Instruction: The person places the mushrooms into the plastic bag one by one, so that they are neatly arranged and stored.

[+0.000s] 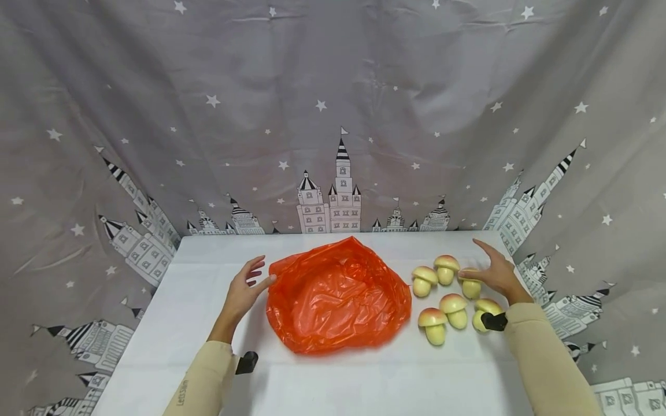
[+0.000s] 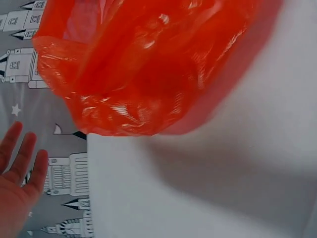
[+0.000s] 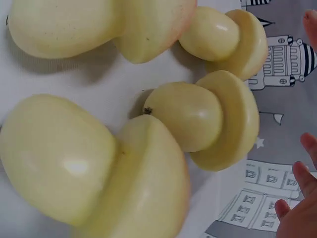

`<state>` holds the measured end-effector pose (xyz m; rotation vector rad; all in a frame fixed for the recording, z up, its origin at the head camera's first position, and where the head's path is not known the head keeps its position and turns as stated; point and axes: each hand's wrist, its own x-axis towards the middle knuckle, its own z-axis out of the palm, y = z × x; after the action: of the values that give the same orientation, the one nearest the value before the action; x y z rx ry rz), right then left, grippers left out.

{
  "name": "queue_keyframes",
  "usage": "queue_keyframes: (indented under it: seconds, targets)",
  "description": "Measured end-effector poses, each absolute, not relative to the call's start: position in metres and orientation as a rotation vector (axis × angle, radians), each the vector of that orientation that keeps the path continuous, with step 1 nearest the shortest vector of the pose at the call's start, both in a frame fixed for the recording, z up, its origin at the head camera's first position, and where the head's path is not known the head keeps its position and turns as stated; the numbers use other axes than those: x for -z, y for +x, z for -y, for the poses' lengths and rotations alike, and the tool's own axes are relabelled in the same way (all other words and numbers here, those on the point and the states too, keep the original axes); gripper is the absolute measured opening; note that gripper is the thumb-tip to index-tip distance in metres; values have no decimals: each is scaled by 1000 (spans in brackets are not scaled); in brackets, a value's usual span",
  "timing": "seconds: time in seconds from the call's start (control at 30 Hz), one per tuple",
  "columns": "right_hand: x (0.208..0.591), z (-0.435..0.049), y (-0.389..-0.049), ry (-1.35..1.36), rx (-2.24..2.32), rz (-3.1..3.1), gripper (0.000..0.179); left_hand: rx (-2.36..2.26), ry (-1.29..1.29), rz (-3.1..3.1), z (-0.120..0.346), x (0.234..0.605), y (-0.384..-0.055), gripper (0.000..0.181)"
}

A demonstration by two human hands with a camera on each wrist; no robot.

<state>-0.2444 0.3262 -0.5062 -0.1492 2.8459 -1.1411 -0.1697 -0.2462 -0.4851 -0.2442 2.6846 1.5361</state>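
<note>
An orange-red plastic bag (image 1: 338, 306) lies spread on the white table with its mouth opened wide. At its left side is my left hand (image 1: 248, 289), fingers extended, thumb tip right at the bag's rim; in the left wrist view its fingers (image 2: 25, 171) are spread apart from the bag (image 2: 143, 64). Several toy mushrooms with yellow stems and reddish caps stand to the right of the bag. Over the far right mushroom (image 1: 472, 289) is my right hand (image 1: 496, 274), fingers spread, its thumb overlapping the cap. The right wrist view shows mushrooms (image 3: 183, 116) close up beside the fingers (image 3: 304, 178).
The nearest mushroom (image 1: 432, 326) stands right of the bag's front edge, and another (image 1: 484, 315) is partly hidden by the right wrist camera. A grey curtain (image 1: 333, 115) with castles and stars hangs behind and around the white table (image 1: 364, 387).
</note>
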Motion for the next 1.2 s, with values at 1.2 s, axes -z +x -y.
queue_keyframes:
  seconds: [1.2]
  targets:
    - [533, -334, -239, -24, 1131, -2623, 73, -1683, -442, -2597, 231, 524, -158, 51]
